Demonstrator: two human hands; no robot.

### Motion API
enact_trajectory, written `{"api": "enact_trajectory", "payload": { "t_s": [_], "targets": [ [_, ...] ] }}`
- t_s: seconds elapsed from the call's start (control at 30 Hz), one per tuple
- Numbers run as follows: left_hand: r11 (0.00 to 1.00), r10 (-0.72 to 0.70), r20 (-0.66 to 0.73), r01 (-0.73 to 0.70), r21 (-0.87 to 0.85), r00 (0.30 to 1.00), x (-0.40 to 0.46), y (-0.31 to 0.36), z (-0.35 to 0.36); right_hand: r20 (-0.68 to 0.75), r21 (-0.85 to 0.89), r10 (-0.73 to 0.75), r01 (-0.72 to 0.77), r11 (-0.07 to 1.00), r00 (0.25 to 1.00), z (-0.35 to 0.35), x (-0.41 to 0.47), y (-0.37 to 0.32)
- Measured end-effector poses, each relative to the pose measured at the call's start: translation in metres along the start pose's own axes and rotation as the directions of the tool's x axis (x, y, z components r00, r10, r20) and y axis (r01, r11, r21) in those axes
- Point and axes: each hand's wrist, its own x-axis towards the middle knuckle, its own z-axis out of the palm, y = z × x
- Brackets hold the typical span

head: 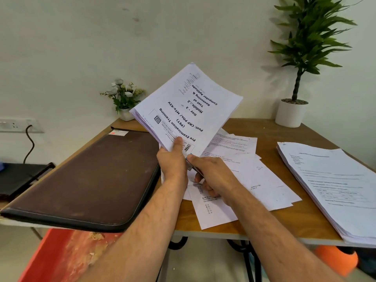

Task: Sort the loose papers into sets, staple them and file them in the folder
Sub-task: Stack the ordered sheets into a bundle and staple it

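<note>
My left hand [173, 159] holds a thick set of papers [189, 106] up above the table by its near edge; the cover sheet reads upside down to me. My right hand [211, 176] is closed on a small stapler [193, 168], mostly hidden in the fist, right at the corner of that set. Loose sheets [244, 171] lie scattered on the table under both hands. A second thick stack of papers [333, 186] rests at the right side. The brown zip folder [87, 180] lies shut at the left.
The wooden table [270, 127] stands against a white wall. A small flower pot [125, 98] is at the back, a tall plant in a white pot [291, 115] at the back right. A wall socket with a black cable [28, 143] is at the left.
</note>
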Motion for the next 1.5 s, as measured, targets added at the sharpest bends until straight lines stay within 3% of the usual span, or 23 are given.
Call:
{"api": "enact_trajectory", "payload": {
  "t_s": [0.3, 0.57, 0.7, 0.77, 0.87, 1.0, 1.1, 1.2, 1.3, 1.4, 1.43, 1.5],
  "targets": [
    [1.0, 0.01, 0.015, -0.01, 0.002, 1.0, -0.005, 0.002, 0.003, -0.013, 0.118, 0.017, -0.016, 0.993, 1.0, 0.0, 0.002, 0.001],
    [1.0, 0.015, 0.056, -0.016, 0.022, 0.998, -0.01, 0.002, 0.003, -0.207, -0.005, -0.024, 0.024, 1.0, 0.978, 0.005, 0.003, -0.002],
    [1.0, 0.006, 0.041, -0.005, -0.01, 0.999, -0.009, 0.004, 0.002, -0.128, -0.021, -0.068, 0.066, 0.998, 0.989, 0.002, 0.0, 0.002],
    [1.0, 0.006, 0.012, -0.006, 0.007, 1.0, -0.006, 0.003, 0.0, -0.113, 0.032, 0.003, 0.001, 0.999, 0.994, -0.011, 0.002, 0.004],
    [1.0, 0.009, 0.001, -0.009, 0.027, 1.0, -0.005, 0.001, -0.002, -0.256, 0.089, 0.112, -0.092, 0.992, 0.96, -0.043, 0.016, 0.004],
    [0.999, 0.024, 0.033, -0.026, 0.045, 0.999, -0.007, 0.0, -0.001, -0.39, -0.054, 0.186, -0.224, 0.973, 0.902, -0.089, 0.047, -0.001],
    [0.998, 0.013, 0.068, -0.017, 0.06, 0.998, -0.007, -0.001, -0.001, -0.5, -0.352, 0.055, -0.261, 0.899, 0.864, -0.118, 0.065, 0.003],
    [0.996, 0.015, 0.096, -0.024, 0.09, 0.995, -0.007, -0.004, 0.0, -0.545, -0.597, -0.104, -0.298, 0.745, 0.832, -0.132, 0.07, 0.015],
    [0.995, 0.01, 0.115, -0.021, 0.098, 0.993, -0.006, -0.005, 0.001, -0.504, -0.676, -0.068, -0.344, 0.651, 0.861, -0.132, 0.077, 0.027],
    [0.994, -0.009, 0.126, -0.004, 0.106, 0.992, -0.008, -0.005, 0.002, -0.507, -0.673, -0.123, -0.303, 0.675, 0.853, -0.129, 0.083, 0.036],
    [0.994, -0.013, 0.131, -0.001, 0.109, 0.991, -0.008, -0.005, 0.002, -0.528, -0.668, -0.218, -0.243, 0.703, 0.821, -0.13, 0.084, 0.037],
    [0.99, -0.008, 0.156, -0.015, 0.142, 0.988, -0.01, -0.003, 0.0, -0.609, -0.596, -0.416, -0.043, 0.802, 0.676, -0.13, 0.077, 0.03]
  ]
}}
